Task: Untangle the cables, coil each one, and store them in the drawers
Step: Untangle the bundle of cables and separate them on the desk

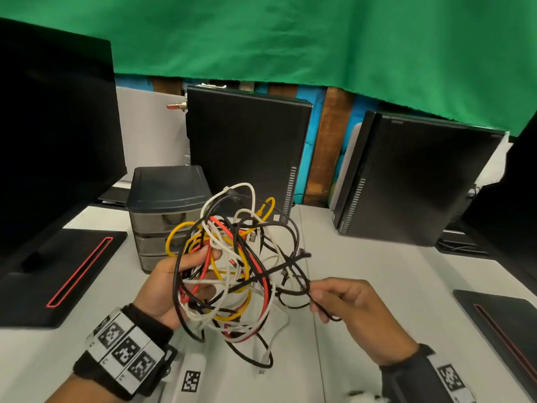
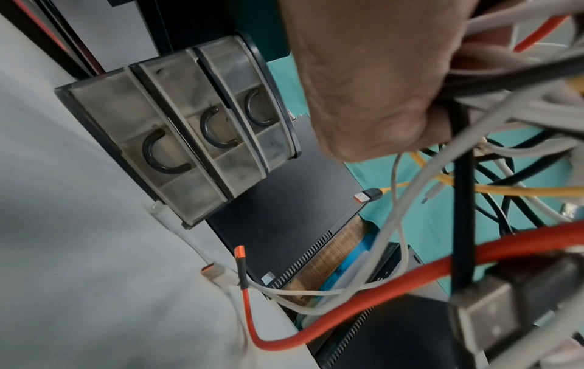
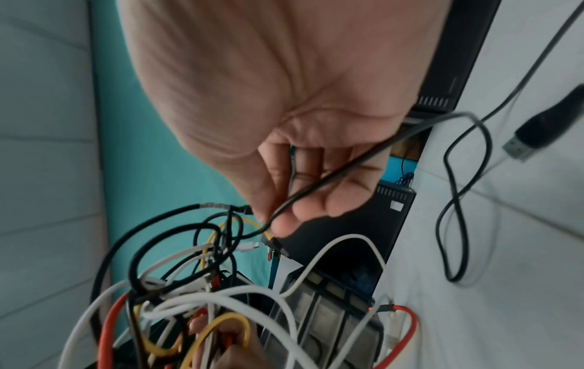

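Left hand (image 1: 167, 289) curled round a tangle of cables (image 1: 232, 266), white, black, yellow, red, held above the desk (image 1: 377, 274) near its front edge. Right hand (image 1: 348, 303) pinches one thin black cable (image 1: 302, 282) drawn from the tangle's right side. Drawer unit (image 1: 167, 210) stands toward the desk's back, three drawers closed. Wristbands (image 1: 128, 347) carry square coded tags; no readable writing or brand anywhere.
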`<action>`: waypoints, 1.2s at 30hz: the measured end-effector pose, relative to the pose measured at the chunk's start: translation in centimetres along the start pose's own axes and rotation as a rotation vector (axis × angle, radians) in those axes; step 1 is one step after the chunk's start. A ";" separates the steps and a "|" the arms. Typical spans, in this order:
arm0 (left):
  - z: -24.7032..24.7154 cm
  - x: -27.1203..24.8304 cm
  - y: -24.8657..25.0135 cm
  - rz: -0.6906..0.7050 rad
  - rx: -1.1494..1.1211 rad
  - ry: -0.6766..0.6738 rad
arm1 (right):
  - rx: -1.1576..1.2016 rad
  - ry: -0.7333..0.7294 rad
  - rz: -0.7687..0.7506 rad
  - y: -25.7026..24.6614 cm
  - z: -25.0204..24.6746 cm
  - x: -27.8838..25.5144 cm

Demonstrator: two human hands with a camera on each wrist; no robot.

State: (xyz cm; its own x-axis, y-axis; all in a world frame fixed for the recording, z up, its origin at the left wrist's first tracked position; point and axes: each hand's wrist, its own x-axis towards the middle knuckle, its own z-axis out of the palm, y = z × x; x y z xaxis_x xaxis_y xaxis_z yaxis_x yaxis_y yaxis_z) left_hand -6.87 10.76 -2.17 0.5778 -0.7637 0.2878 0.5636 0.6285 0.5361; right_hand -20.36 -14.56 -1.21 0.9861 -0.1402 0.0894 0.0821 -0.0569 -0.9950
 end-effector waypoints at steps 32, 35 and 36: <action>2.9 0.5 -1.4 0.015 0.493 0.417 | -0.015 0.173 -0.066 -0.6 1.5 1.1; 2.8 0.4 -1.3 0.032 0.720 0.438 | -0.103 0.154 0.030 -0.1 -0.2 1.1; 2.9 0.3 -1.3 0.052 0.816 0.442 | -0.146 0.136 0.053 0.0 -0.8 1.1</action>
State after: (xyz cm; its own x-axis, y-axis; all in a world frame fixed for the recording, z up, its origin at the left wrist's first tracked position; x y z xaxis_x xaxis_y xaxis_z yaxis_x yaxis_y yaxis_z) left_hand -9.11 9.32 -0.49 0.8577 -0.5065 0.0882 0.0381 0.2337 0.9716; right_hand -19.34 -15.50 -1.12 0.9589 -0.2789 0.0518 -0.0013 -0.1871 -0.9823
